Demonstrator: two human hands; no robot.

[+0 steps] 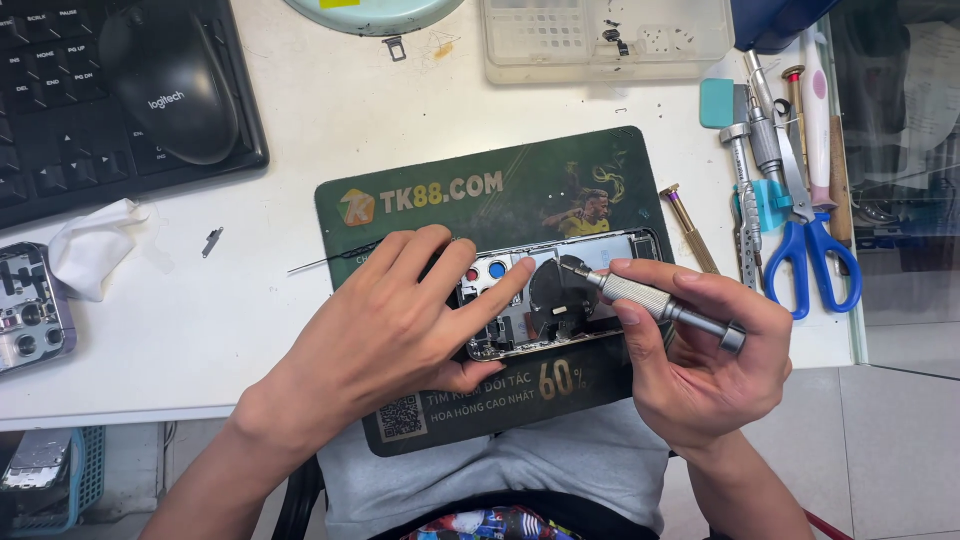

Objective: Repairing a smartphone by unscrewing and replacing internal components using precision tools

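The dark green work mat [520, 190] overhangs the near edge of the white table [250, 330], its near corners extending past the edge above the person's lap. On the mat lies the opened phone [560, 295], long side parallel to the table edge, internals facing up. The left hand [385, 325] lies flat over the phone's left part, fingers spread, index fingertip beside the camera lenses; it presses down and encloses nothing. The right hand [695, 350] is closed around the knurled metal screwdriver [655, 300], whose tip touches the phone's interior near the dark round coil. Left of the mat the table is mostly bare, apart from a small metal bracket [211, 241], a crumpled tissue [95, 245] and a second phone frame [30, 305] at the left edge. Right of the mat, blue-handled scissors [805, 250] and several drivers crowd the strip up to the table's right edge. Farther back stand a keyboard [60, 110] with a mouse [175, 80] resting on it and a clear parts tray [600, 40].
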